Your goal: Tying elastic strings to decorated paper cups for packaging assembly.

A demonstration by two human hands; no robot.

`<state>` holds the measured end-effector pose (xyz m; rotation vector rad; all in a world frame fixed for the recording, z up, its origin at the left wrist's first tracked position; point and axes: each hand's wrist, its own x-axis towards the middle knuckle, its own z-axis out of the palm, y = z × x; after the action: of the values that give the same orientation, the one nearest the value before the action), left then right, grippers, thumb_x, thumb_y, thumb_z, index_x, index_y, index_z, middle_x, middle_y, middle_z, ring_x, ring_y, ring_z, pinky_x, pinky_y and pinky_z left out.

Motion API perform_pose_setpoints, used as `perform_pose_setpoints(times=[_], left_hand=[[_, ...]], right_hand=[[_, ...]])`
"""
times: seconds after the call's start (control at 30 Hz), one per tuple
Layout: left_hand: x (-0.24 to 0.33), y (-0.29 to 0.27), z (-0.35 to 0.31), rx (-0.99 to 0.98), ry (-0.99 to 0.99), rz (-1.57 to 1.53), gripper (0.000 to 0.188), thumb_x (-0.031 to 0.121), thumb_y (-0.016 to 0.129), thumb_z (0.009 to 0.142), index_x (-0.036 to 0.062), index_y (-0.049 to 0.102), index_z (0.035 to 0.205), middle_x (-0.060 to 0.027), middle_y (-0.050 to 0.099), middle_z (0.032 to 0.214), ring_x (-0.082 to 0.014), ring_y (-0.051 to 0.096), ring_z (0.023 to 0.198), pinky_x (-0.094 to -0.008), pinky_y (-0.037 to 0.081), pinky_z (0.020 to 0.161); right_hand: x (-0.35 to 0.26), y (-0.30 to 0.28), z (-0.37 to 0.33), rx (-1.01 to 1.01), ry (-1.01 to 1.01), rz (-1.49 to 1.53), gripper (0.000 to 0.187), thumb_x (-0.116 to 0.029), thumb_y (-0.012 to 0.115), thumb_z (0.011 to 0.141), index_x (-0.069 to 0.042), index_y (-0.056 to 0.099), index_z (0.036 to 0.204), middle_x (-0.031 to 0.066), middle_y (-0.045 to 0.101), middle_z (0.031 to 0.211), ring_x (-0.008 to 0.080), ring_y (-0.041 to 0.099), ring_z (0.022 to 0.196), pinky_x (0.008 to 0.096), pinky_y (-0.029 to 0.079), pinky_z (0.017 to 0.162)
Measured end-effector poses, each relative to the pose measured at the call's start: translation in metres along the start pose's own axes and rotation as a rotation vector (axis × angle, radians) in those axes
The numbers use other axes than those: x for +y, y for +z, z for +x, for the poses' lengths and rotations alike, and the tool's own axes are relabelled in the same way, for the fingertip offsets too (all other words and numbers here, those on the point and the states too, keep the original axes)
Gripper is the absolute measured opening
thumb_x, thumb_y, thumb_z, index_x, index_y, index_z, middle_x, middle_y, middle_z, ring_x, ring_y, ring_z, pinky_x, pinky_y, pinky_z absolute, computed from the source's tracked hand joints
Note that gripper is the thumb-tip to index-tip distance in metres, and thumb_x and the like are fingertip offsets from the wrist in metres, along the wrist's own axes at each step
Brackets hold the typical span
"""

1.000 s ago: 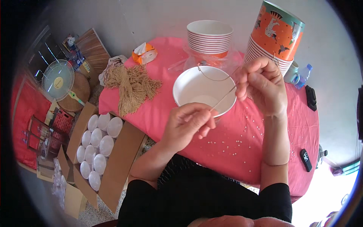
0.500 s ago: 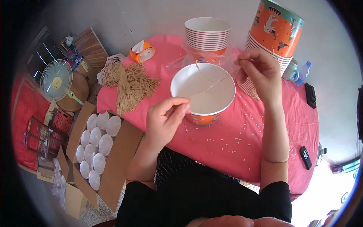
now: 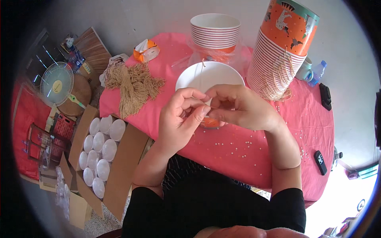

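Observation:
A white-lined paper bucket (image 3: 214,75) stands before me, its orange outside showing under my hands. At its front rim my left hand (image 3: 178,121) and my right hand (image 3: 250,107) meet, both with thumb and fingers pinched together. Between them they hold a thin tan string; most of it is hidden behind the fingers. A short string end (image 3: 203,63) sticks up at the bucket's far rim. Behind my right hand leans a tall stack of nested orange buckets (image 3: 274,59), with tan strings hanging along its rims.
Another bucket stack (image 3: 215,33) in clear plastic stands at the back. A tan string bundle (image 3: 135,87) and an orange-and-white packet (image 3: 146,50) lie left on the pink tablecloth (image 3: 278,142). Below left, a carton (image 3: 129,166) holds clear plastic cups. A remote (image 3: 320,162) lies right.
My right hand has come down and left from above the bucket to the front rim, meeting my left hand. The string stretched between them is now mostly hidden.

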<state>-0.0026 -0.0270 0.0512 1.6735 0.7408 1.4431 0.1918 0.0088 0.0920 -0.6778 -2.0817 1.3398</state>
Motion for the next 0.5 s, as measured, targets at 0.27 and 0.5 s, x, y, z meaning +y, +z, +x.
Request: perform_pose_setpoints(times=[0.27, 0.5], left_hand=[[-0.011, -0.005, -0.004, 0.011, 0.085, 0.205, 0.014, 0.002, 0.067, 0.09, -0.0011, 0.062, 0.102, -0.0062, 0.069, 0.092, -0.0073, 0.063, 0.074, -0.022, 0.05, 0.063], [-0.004, -0.007, -0.012, -0.045, 0.093, 0.639, 0.017, 0.003, 0.072, 0.083, 0.0015, 0.065, 0.098, -0.0089, 0.067, 0.091, -0.0164, 0.064, 0.068, -0.0279, 0.051, 0.057]], right_hand=[[0.005, -0.014, 0.0, 0.098, -0.062, -0.141, 0.006, 0.003, 0.065, 0.085, 0.0, 0.066, 0.09, 0.0007, 0.065, 0.078, 0.0045, 0.057, 0.072, 0.0216, 0.045, 0.064], [0.013, -0.024, 0.001, 0.107, -0.151, -0.385, 0.006, 0.002, 0.064, 0.082, 0.0, 0.065, 0.088, 0.0003, 0.062, 0.076, 0.0067, 0.056, 0.071, 0.0235, 0.045, 0.063]])
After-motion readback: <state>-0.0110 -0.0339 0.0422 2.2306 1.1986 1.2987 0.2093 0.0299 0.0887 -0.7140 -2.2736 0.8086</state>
